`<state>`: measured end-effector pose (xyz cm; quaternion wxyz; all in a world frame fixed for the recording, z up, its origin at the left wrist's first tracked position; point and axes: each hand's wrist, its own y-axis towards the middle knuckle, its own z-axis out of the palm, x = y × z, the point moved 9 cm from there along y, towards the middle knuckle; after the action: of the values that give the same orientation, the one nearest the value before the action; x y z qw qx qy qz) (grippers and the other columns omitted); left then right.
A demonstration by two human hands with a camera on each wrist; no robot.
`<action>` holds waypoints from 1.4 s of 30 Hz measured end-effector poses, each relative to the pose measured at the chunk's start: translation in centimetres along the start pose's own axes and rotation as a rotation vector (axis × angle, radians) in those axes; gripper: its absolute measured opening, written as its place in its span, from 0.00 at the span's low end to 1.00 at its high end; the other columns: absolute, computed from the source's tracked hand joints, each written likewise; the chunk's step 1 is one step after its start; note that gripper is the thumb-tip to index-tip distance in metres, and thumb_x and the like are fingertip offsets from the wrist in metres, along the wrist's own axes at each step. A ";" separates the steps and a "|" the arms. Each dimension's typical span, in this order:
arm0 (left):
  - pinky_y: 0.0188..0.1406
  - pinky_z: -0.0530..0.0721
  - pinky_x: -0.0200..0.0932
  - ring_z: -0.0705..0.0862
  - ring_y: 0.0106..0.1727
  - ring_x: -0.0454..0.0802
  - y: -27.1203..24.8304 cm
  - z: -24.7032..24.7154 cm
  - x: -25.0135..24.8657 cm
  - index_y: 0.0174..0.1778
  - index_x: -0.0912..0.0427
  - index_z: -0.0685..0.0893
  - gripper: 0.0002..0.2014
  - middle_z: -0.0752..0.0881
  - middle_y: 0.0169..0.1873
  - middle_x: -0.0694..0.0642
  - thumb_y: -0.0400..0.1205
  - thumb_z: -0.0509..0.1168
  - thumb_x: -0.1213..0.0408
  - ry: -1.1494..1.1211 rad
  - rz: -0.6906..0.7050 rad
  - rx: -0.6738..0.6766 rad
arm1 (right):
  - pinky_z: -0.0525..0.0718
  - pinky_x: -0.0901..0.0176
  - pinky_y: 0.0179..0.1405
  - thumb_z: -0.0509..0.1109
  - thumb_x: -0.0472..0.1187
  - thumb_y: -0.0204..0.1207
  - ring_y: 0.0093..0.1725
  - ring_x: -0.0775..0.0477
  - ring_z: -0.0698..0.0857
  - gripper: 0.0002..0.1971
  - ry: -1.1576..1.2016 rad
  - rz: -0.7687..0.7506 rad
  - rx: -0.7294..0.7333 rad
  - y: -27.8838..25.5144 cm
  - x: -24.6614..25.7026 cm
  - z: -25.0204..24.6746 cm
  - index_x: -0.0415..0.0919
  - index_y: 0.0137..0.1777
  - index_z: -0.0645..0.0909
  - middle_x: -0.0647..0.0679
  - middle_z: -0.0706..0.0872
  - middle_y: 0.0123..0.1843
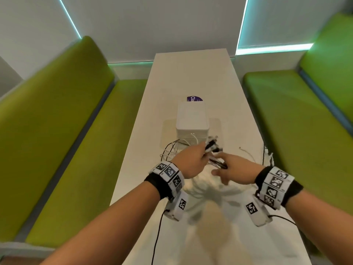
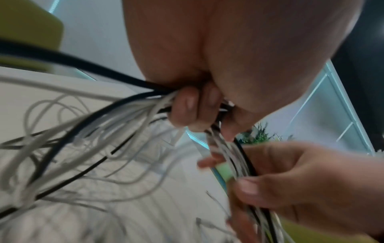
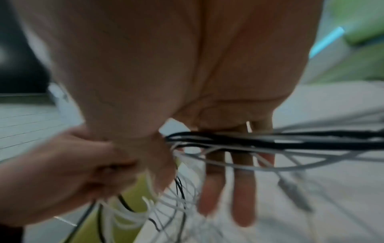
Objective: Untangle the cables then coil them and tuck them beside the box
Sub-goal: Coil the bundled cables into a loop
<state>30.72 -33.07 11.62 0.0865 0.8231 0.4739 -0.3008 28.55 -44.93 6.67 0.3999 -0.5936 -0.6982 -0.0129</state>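
A tangle of thin white and black cables [image 1: 212,148] is lifted just above the white table [image 1: 191,73], in front of a white box [image 1: 192,119]. My left hand [image 1: 193,161] grips the bundle in a fist, and the plug ends stick out past it toward the box. In the left wrist view its curled fingers [image 2: 187,106] wrap the cables [image 2: 234,157]. My right hand [image 1: 229,167] holds the same bundle just below, between thumb and fingers [image 2: 247,187]. In the right wrist view black strands [image 3: 270,141] cross its palm and its fingers [image 3: 214,189] point down. Loose loops [image 1: 168,150] trail on the table.
The box stands on a clear mat [image 1: 215,127], with a purple round label [image 1: 193,98] behind it. A separate white cable [image 1: 248,153] lies at the table's right edge. Green benches [image 1: 66,131] [image 1: 305,121] flank the narrow table.
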 end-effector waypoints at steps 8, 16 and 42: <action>0.40 0.73 0.46 0.78 0.37 0.47 -6.8 -8.9 10.4 0.55 0.50 0.80 0.10 0.81 0.35 0.39 0.80 0.68 0.54 -0.514 -0.223 -0.404 | 0.77 0.46 0.64 0.63 0.52 0.71 0.62 0.41 0.83 0.17 -0.861 0.471 -0.209 -1.1 -12.5 -9.0 0.50 0.58 0.80 0.47 0.85 0.56; 0.31 0.63 0.40 0.63 0.27 0.43 -6.6 -7.0 6.2 0.46 0.62 0.77 0.09 0.64 0.34 0.56 0.72 0.64 0.63 -1.198 -0.060 -0.338 | 0.63 0.47 0.85 0.74 0.53 0.64 0.85 0.42 0.63 0.46 -0.494 0.038 -0.239 1.3 -4.2 -7.4 0.49 0.84 0.63 0.45 0.68 0.85; 0.35 0.75 0.52 0.66 0.28 0.46 -7.9 -6.7 9.5 0.44 0.43 0.74 0.11 0.69 0.27 0.44 0.91 0.53 0.61 -0.667 -0.131 -0.290 | 0.74 0.60 0.23 0.73 0.80 0.61 0.21 0.47 0.79 0.38 -0.339 0.251 -0.113 0.6 -9.9 -4.3 0.40 0.26 0.79 0.49 0.85 0.23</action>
<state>30.39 -19.03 12.68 0.3327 0.6270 0.5090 -0.4869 31.20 -54.99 3.64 0.2412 -0.6910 -0.6743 0.0980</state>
